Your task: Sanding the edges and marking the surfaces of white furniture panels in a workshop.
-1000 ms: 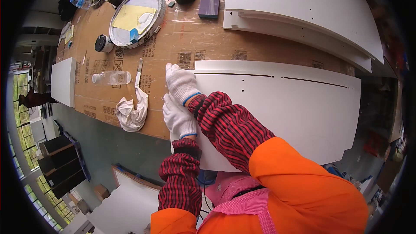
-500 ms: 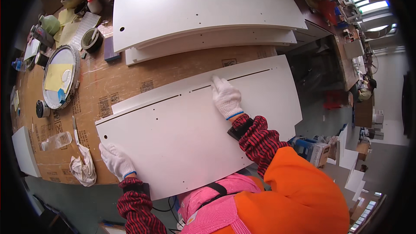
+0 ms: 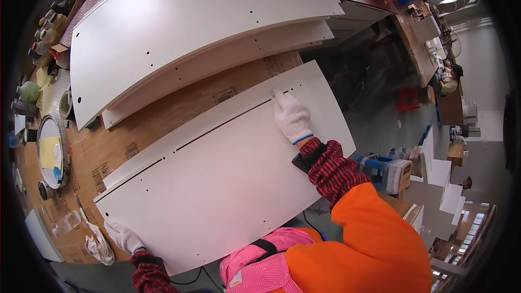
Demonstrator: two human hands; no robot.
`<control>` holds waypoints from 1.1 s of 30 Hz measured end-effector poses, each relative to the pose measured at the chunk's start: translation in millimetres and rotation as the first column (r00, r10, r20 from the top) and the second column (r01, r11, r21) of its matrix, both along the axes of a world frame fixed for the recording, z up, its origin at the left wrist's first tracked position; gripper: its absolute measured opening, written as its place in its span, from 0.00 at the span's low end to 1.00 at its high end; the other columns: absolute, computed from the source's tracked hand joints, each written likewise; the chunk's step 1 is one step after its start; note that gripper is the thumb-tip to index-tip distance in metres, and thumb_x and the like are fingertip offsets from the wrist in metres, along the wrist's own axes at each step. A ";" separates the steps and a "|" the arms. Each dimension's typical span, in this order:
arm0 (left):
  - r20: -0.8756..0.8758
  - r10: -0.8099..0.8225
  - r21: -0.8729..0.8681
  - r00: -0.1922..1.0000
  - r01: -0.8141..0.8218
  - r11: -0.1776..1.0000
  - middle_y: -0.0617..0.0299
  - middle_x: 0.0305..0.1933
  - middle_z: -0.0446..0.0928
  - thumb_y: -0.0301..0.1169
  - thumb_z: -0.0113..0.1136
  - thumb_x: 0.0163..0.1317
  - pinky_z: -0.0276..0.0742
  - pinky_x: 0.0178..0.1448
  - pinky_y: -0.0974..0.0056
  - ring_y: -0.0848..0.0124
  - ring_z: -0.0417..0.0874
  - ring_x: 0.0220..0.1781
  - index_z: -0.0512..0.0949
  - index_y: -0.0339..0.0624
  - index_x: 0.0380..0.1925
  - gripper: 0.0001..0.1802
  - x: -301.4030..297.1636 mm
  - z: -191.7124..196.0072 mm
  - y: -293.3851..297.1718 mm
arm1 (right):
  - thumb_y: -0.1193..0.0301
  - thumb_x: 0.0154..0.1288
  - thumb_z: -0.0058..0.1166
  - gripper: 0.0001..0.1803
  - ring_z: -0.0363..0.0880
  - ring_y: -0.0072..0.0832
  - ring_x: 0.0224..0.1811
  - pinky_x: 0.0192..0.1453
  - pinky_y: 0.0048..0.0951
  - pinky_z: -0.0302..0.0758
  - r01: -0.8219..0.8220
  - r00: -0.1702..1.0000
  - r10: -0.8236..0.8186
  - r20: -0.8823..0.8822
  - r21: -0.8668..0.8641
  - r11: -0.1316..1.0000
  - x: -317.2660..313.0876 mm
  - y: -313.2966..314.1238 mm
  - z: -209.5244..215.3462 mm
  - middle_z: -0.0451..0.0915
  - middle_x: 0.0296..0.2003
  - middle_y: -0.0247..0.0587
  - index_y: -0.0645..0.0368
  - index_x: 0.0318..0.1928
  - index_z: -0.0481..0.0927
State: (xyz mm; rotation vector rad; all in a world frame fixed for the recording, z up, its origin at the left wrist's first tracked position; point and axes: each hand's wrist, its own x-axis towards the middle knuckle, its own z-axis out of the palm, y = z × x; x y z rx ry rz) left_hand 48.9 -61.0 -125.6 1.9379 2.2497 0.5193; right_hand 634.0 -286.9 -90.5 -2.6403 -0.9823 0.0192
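Note:
A large white board (image 3: 228,168) with a long groove and small drilled holes lies flat on the cardboard-covered workbench (image 3: 163,119). My right hand (image 3: 290,116), in a white knit glove, rests on the board's top face near its far right end, one finger pointing at the groove. My left hand (image 3: 124,237), also gloved, grips the board's near left corner from below. Both forearms wear red-and-black striped sleeves under an orange top.
Two more white boards (image 3: 190,27) are stacked at the back of the bench. A round tray (image 3: 51,152) with yellow cloth, tape rolls, bottles, a clear plastic cup (image 3: 68,221) and a crumpled rag (image 3: 97,247) sit at the left. The floor drops off to the right.
My view has swung right along the board. My right hand has slid from the left end to the far right end, and my left hand has dropped to the near left corner.

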 end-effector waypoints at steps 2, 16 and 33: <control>-0.006 -0.015 0.008 1.000 0.015 1.000 0.42 0.70 0.70 0.48 0.40 0.79 0.64 0.75 0.56 0.49 0.70 0.71 0.68 0.31 0.67 0.32 -2.4 -3.1 2.0 | 0.58 0.71 0.49 0.16 0.84 0.55 0.38 0.43 0.53 0.79 0.102 0.992 -0.101 0.069 -0.010 0.995 51.6 -10.5 -2.3 0.85 0.39 0.51 0.50 0.49 0.84; 0.004 -0.029 -0.051 1.000 0.029 0.998 0.43 0.69 0.72 0.46 0.38 0.79 0.65 0.74 0.57 0.48 0.73 0.69 0.69 0.32 0.67 0.31 1.5 -1.7 4.9 | 0.70 0.62 0.58 0.16 0.82 0.39 0.41 0.45 0.36 0.80 -0.560 0.818 0.570 0.077 -0.122 0.820 166.4 -63.8 24.5 0.81 0.37 0.37 0.43 0.51 0.85; -0.179 -0.167 0.027 0.970 0.174 0.984 0.41 0.68 0.72 0.42 0.40 0.79 0.68 0.72 0.57 0.48 0.73 0.68 0.69 0.30 0.66 0.28 -24.8 -16.2 33.4 | 0.72 0.63 0.57 0.23 0.76 0.35 0.26 0.24 0.36 0.72 -0.648 0.743 0.667 0.049 -0.195 0.737 71.2 -235.1 44.0 0.71 0.26 0.35 0.38 0.59 0.81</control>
